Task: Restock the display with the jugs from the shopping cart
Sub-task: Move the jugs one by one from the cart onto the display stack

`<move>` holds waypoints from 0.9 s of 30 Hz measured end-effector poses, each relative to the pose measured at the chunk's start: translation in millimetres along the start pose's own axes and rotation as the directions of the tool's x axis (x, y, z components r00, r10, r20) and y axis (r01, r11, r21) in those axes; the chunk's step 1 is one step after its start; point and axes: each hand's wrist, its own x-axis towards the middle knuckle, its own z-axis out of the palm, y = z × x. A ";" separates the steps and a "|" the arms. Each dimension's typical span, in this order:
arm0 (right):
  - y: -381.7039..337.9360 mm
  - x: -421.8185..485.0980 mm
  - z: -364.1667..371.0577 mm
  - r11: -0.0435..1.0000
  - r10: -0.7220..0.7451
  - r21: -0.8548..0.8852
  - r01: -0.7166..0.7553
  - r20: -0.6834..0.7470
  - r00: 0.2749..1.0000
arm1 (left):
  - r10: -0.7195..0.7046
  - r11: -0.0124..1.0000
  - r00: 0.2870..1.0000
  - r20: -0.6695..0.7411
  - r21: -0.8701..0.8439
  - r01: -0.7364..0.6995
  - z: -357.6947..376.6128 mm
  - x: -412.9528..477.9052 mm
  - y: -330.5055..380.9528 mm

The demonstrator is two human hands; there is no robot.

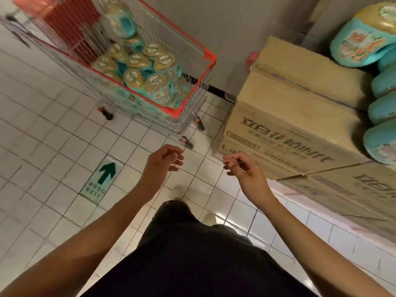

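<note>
Head view, looking down over the white tiled floor point(53, 125). The left grip point(162, 161) and the right grip point(242, 168) are held out in front of the body. Each has loosely curled fingers and holds nothing, and the two are apart from each other. The wire shopping cart with a red plastic rim point(211, 55) stands ahead and to the left, by the grey wall. Its basket is packed with turquoise plastic jugs with tan caps point(137, 61), mostly cap-up, which probably leaves their tops easy to take from above. At right, stacked brown cardboard cartons with printed lettering point(289, 116) carry a row of matching turquoise display jugs point(360, 43); wide-angle distortion hides whether these stand upright. The cart is parked near the cartons, seemingly to keep each carry short. Both grips are short of the cart, so no jug is in hand. A green exit-arrow floor sticker point(100, 179) lies at lower left.
</note>
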 end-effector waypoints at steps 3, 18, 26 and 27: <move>-18.0 10.1 57.1 0.999 -0.035 0.034 0.032 0.100 0.994 | 0.014 0.999 0.996 -0.089 -0.033 -0.017 -58.9 -30.1 -9.0; -113.3 144.0 353.2 0.999 -0.032 -0.027 0.046 0.388 0.921 | -0.197 0.976 0.839 -0.508 -0.183 0.118 -356.1 -72.8 -52.7; -136.3 231.4 395.3 0.999 0.004 -0.048 0.013 0.349 0.937 | -0.093 0.988 0.884 -0.457 -0.153 0.025 -440.1 49.4 -1.8; -138.2 246.9 397.6 0.999 0.010 -0.050 0.007 0.337 0.942 | -0.083 0.989 0.887 -0.455 -0.149 0.015 -448.0 68.8 4.6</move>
